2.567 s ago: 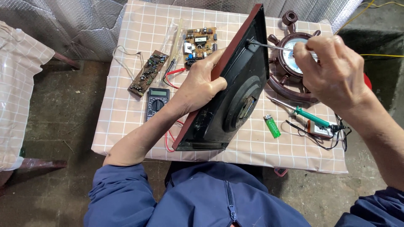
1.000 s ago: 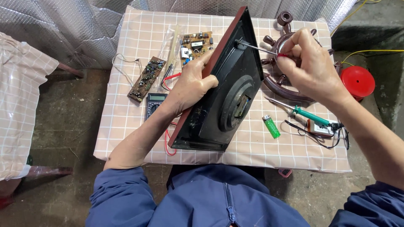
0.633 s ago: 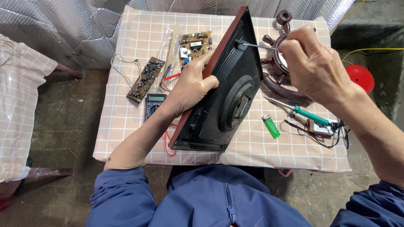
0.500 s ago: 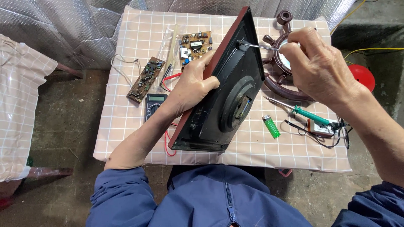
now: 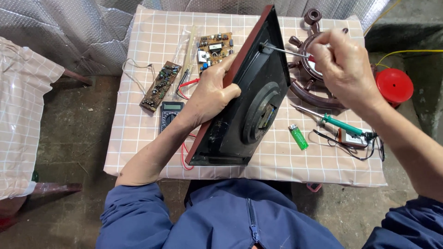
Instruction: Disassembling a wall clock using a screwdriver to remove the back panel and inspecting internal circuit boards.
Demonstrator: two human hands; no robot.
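Note:
A black square panel [image 5: 251, 97] with a red-brown frame stands tilted on its edge on the small table [image 5: 138, 138]. My left hand [image 5: 210, 94] grips its left rim and holds it up. My right hand [image 5: 344, 67] is shut on a screwdriver [image 5: 281, 49], whose metal tip touches the panel's back near the upper edge. A round raised housing sits in the middle of the panel's back.
A brown ship's-wheel frame [image 5: 314, 92] lies behind the panel. A green soldering iron [image 5: 339, 123], green lighter [image 5: 298, 137], multimeter [image 5: 170, 113], and two circuit boards [image 5: 160, 85] [image 5: 214, 46] lie on the checked cloth. A red round lid [image 5: 393, 86] sits off to the right.
My right hand has shifted slightly while turning the screwdriver at the same spot on the panel. The left hand keeps its hold on the rim.

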